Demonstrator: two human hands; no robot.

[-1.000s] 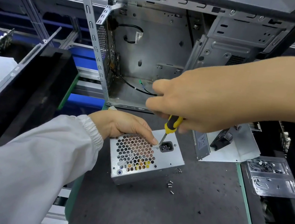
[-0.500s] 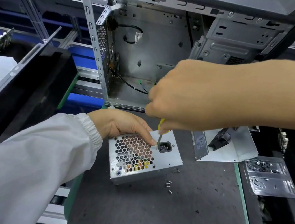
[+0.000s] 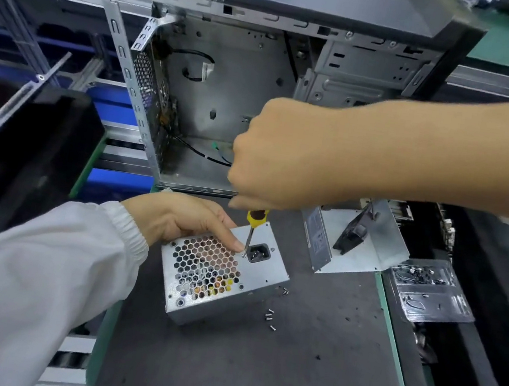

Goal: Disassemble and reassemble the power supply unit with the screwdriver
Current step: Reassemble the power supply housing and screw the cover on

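Observation:
The silver power supply unit (image 3: 254,278) sits on the dark grey mat, its honeycomb grille and black power socket facing up. My left hand (image 3: 177,218) grips its far left top edge, fingertips reaching to just left of the socket. Above it, my right hand (image 3: 284,154) grips the yellow and black screwdriver (image 3: 253,225) from the top. The shaft stands nearly upright with its tip on a screw beside the socket. Most of the handle is hidden inside my fist.
Several loose screws (image 3: 270,317) lie on the mat (image 3: 254,372) right of the unit. An open computer case (image 3: 228,91) stands behind. A removed metal cover with a black fan (image 3: 357,243) lies to the right, next to a clear plastic parts tray (image 3: 429,292). A black panel (image 3: 15,165) leans at left.
My right hand stays over the screw with the screwdriver, shifting slightly as it turns. The left hand keeps its hold on the unit. The view has tilted a little.

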